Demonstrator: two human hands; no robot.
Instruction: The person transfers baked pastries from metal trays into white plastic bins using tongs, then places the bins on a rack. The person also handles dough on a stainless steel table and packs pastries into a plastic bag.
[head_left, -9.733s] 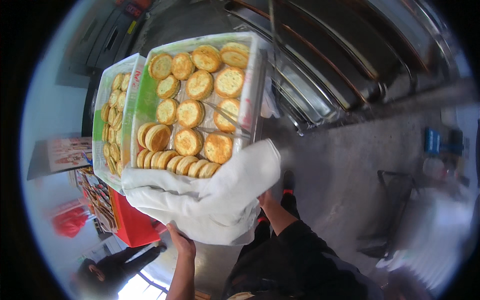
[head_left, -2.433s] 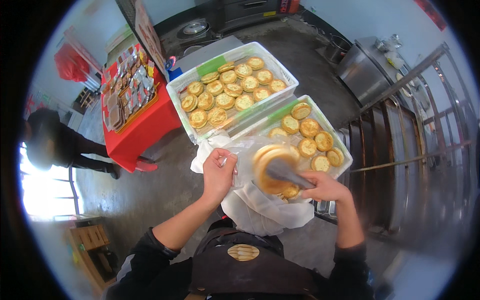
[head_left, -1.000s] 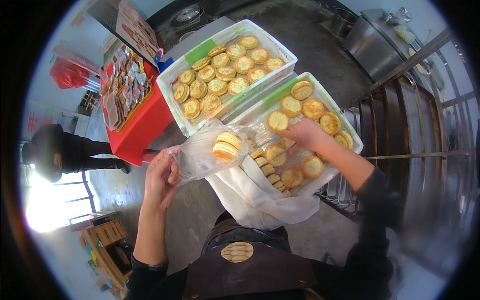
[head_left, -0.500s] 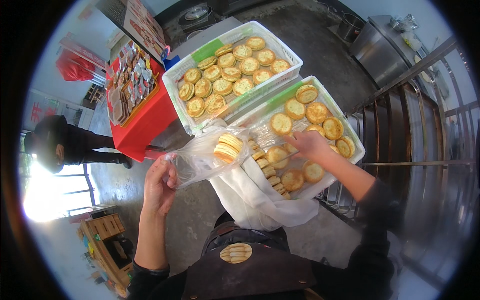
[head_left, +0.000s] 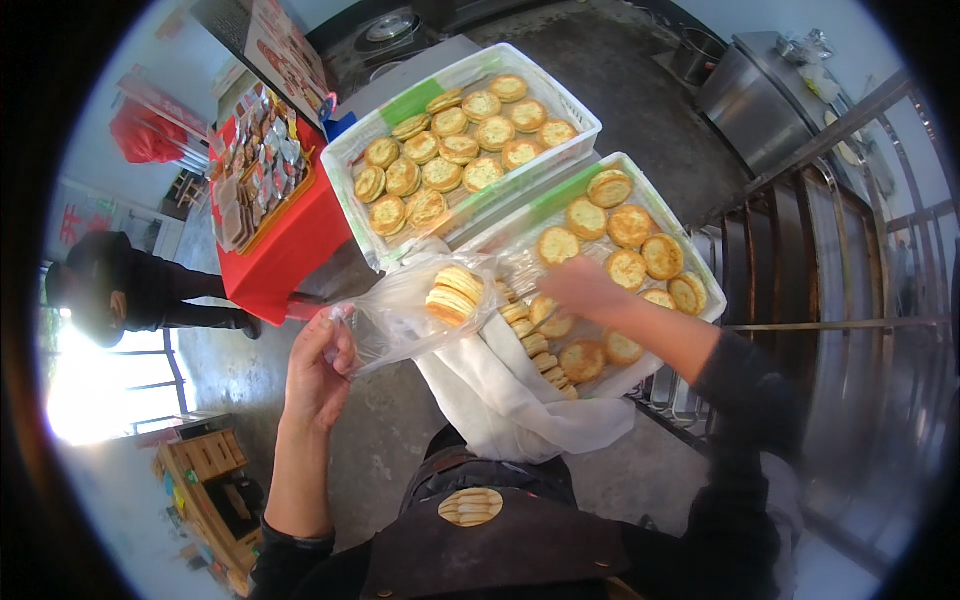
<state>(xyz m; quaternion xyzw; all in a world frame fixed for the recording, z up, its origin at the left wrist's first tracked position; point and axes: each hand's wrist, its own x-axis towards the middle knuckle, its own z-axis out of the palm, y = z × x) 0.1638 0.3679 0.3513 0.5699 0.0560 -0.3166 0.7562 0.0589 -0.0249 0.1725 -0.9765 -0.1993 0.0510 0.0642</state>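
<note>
My left hand [head_left: 321, 368] is closed on the edge of a clear plastic bag [head_left: 385, 330], stretching it out toward the left. Inside the bag, several round flatbreads [head_left: 455, 296] stand stacked on edge. Over the nearer white crate [head_left: 712, 285] reaches my right hand [head_left: 578, 292], smeared by motion, so its fingers do not show clearly. A thin, blurred edge shows just below it, too faint to name. Loose golden flatbreads [head_left: 583, 361] lie under and around that hand, with a row on edge beside the bag. White cloth [head_left: 515, 400] drapes over the crate's near left side.
A second white crate [head_left: 585, 140] of flatbreads stands just beyond. To the left, a red-covered table [head_left: 285, 245] bears a tray of packaged goods. A person [head_left: 110, 285] in dark clothes stands at far left. Metal racks [head_left: 830, 260] rise on the right.
My right hand has moved left over the near crate, toward the bag, uncovering a flatbread behind it. My left hand and the bag have hardly moved.
</note>
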